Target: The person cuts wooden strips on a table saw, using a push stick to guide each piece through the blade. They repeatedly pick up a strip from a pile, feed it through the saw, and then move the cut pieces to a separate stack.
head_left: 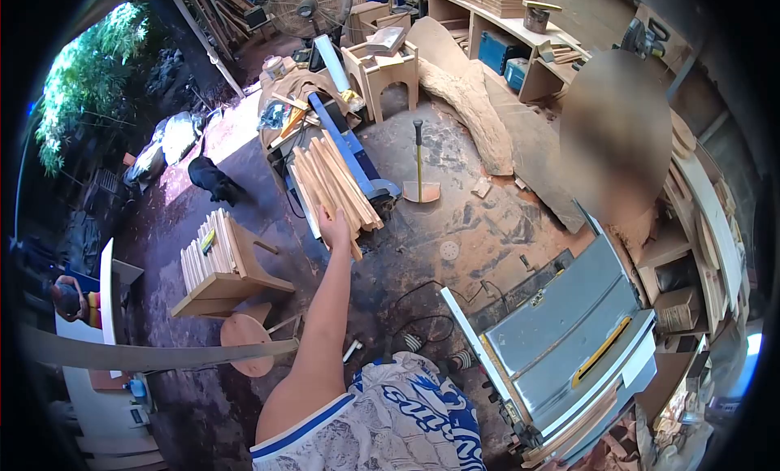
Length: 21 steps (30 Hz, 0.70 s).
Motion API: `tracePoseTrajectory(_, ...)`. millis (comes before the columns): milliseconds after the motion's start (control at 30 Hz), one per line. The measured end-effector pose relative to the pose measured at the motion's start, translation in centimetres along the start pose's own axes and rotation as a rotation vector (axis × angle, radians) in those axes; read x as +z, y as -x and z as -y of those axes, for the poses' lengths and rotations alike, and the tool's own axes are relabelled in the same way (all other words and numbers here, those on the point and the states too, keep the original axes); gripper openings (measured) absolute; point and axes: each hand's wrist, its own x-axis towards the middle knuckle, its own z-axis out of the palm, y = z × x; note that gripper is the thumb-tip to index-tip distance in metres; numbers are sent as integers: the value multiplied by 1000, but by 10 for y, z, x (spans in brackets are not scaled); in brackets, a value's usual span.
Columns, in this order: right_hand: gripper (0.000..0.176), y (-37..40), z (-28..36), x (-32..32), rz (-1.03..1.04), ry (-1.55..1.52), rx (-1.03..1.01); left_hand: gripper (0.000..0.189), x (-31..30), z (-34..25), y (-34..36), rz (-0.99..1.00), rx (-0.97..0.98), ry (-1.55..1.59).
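Observation:
My left hand reaches forward to the near end of a pile of wooden strips. Its fingers are closed around a strip there, though the pile partly hides the grip. The strips lie lengthwise, loosely stacked, beside the blue rail of a machine or bench. My right hand is out of view.
A wooden stand with more strips and a yellow object on top is at left, beside a round stool. A table saw stands at right. Ahead are a long-handled dustpan and a black dog.

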Motion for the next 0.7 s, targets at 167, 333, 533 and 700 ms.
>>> tracePoseTrajectory(167, 72, 10, -32, -15, -205, 44, -46, 82, 4, -27, -36, 32, -221, -488)
tracePoseTrajectory(333, 44, 98, 81, -83, -494, -127, -102, 76, 5, 18, -50, 142, -223, -456)
tracePoseTrajectory(533, 9, 142, 100, -82, -321, -592, -134, 34, 5, 48, -41, 25, -221, 95)
tracePoseTrajectory(700, 22, 190, 165, -37, -196, -843, -55, 29, 13, -101, 208, 826, 365, 229)
